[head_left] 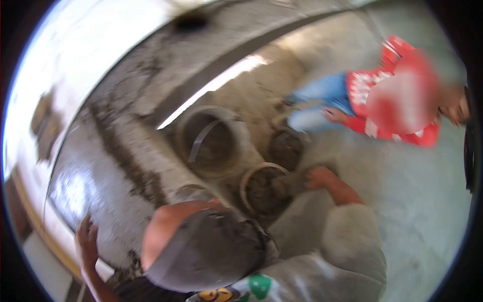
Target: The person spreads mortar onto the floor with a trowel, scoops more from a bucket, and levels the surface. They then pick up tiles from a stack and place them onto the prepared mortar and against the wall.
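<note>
Neither of my own hands shows. Close below the camera bends a person in a grey cap [209,249] and a printed shirt [322,267], whose hands I take as a co-worker's. One hand of that person [321,178] is at the pan of wet mortar [264,189]; what it holds, if anything, is hard to make out. The person's other hand [88,239] is raised at the left over a smooth grey surface [83,186], fingers partly spread. Beside the pan stand a large round tub [236,138] and a smaller dark container [287,148].
A second person in a red top [365,93] and jeans [322,93] is at the upper right. A long ledge [171,166] runs along the tub. Rough mortar [121,156] lines the grey surface. Bare floor [402,201] spreads to the right.
</note>
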The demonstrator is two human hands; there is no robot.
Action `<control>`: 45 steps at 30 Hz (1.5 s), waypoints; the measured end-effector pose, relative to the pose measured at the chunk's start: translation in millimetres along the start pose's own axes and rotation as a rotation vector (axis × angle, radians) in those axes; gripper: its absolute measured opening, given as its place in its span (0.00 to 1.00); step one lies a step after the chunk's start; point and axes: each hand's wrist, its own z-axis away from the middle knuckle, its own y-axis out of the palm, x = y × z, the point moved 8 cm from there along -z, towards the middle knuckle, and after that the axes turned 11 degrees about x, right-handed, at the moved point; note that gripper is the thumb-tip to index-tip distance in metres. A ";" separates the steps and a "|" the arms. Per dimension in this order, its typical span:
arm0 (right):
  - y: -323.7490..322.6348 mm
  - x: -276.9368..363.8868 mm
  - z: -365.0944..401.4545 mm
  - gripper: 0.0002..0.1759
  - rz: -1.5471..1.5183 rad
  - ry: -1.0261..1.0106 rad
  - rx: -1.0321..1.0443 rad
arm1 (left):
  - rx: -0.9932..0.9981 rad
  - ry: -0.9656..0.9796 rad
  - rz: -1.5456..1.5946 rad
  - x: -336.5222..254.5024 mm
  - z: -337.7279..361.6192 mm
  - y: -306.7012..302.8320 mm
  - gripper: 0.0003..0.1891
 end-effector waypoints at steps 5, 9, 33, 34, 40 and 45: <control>-41.9 -4.1 42.3 0.31 -0.236 0.012 0.085 | -0.075 -0.088 -0.013 -13.4 28.3 -29.3 0.23; -124.1 33.9 84.1 0.23 -0.362 0.023 0.171 | -0.101 -0.121 -0.031 -16.5 61.2 -49.9 0.25; -454.3 629.0 157.5 0.19 0.194 -0.809 -0.669 | -0.322 -0.074 0.314 14.2 141.2 -75.2 0.25; -454.5 641.4 167.0 0.19 0.197 -0.797 -0.736 | -0.285 -0.076 0.342 22.0 133.0 -65.6 0.25; -431.6 711.4 160.1 0.15 0.440 -0.813 -1.226 | -0.131 -0.039 0.239 80.3 102.5 -40.5 0.26; -397.8 754.6 123.4 0.16 0.421 -0.647 -1.245 | -0.096 -0.025 0.226 108.3 72.1 -46.2 0.26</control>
